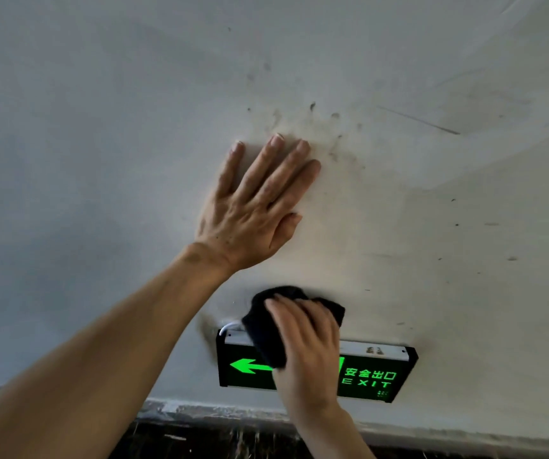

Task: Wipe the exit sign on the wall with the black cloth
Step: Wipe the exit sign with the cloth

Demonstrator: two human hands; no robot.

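Note:
The exit sign (370, 376) is a black box low on the wall, lit green with a left arrow, characters and the word EXIT. My right hand (306, 352) grips a crumpled black cloth (266, 329) and presses it on the sign's top edge and middle face, hiding the centre of the sign. My left hand (253, 207) lies flat on the wall above the sign, fingers spread, holding nothing.
The white wall (101, 127) bears dark smudges and scuff marks around my left hand's fingertips. A short white cable (228, 326) loops out at the sign's upper left corner. A grey skirting strip (200, 410) and dark floor run below the sign.

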